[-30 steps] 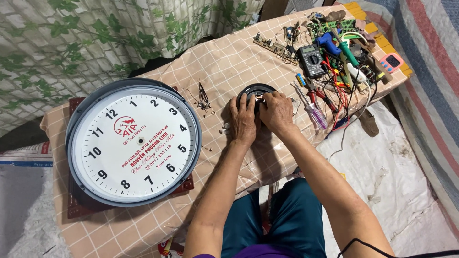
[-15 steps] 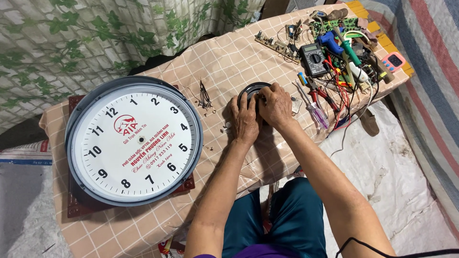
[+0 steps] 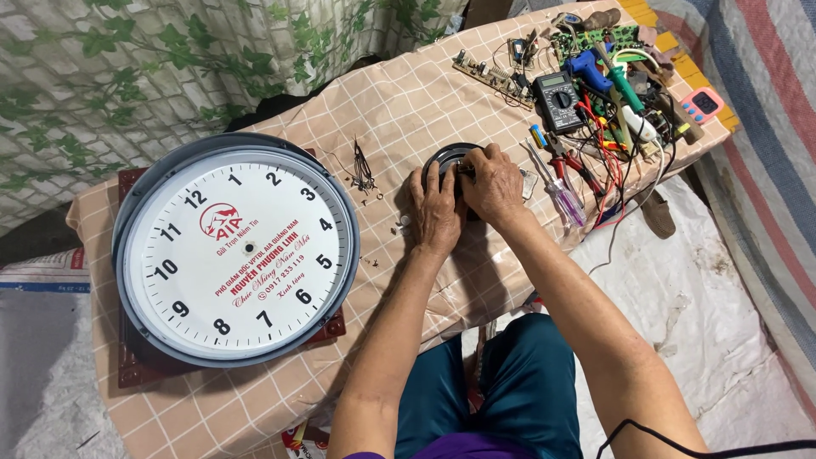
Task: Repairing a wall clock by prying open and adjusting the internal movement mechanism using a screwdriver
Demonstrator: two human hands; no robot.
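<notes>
A small round black part (image 3: 448, 157), like a clock movement housing, lies on the checked tablecloth (image 3: 399, 110). My left hand (image 3: 435, 208) rests flat over its near left side, fingers pressed on it. From the right, my right hand (image 3: 491, 180) is clasped over the same part, fingertips at its centre; most of the part is hidden under both hands. To the left lies a large round wall clock (image 3: 235, 248) with a grey rim and a white dial that has no hands. The loose black clock hands (image 3: 363, 167) lie between the clock and my hands.
At the table's far right sits a clutter of tools: a multimeter (image 3: 558, 99), screwdrivers (image 3: 561, 191), pliers, circuit boards (image 3: 595, 38), coloured wires and a small pink timer (image 3: 705, 104). A dark red board (image 3: 129, 370) lies under the clock. Leaf-patterned fabric (image 3: 127, 68) hangs behind.
Both hands stay on the black part; the fingers shift only slightly. The view has drifted a little, nothing else moved.
</notes>
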